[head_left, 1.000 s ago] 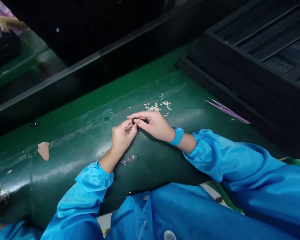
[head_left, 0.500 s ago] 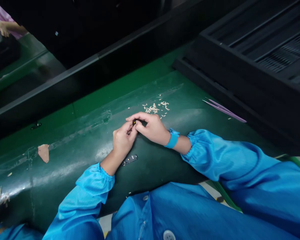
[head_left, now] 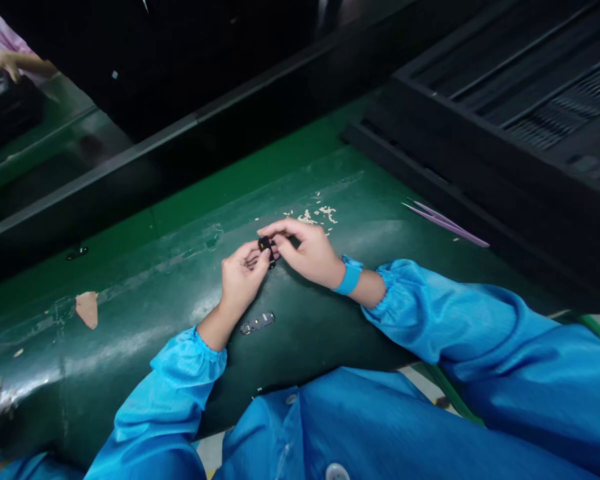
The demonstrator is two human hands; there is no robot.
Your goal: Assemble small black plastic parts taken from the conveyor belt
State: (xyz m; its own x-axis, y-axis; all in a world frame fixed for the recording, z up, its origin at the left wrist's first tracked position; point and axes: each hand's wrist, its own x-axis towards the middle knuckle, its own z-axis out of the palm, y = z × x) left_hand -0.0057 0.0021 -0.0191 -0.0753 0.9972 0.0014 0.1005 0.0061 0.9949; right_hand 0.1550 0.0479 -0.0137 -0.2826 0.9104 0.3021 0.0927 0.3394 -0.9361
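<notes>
My left hand (head_left: 243,277) pinches a small black plastic part (head_left: 265,245) with a yellow spot, thumb in front and fingers behind. My right hand (head_left: 305,250) is curled at the top and right side of the same part, its index finger and thumb against it. Part of the piece is hidden by the fingers. A similar flat black part (head_left: 258,323) with small light marks lies on the green mat below my hands. Just beyond my right hand is a scatter of tiny cream-coloured pieces (head_left: 325,213).
Pink tweezers (head_left: 450,225) lie to the right, beside large black trays (head_left: 480,153). A tan scrap (head_left: 87,309) and a small dark piece (head_left: 77,253) are on the left. A person's hand (head_left: 7,65) shows at the upper left, and a blue sleeve (head_left: 35,465) at the lower left.
The black part has turned between my fingers, so more of its face and yellow spot shows. My left hand has shifted slightly left, and the right fingers have loosened around it.
</notes>
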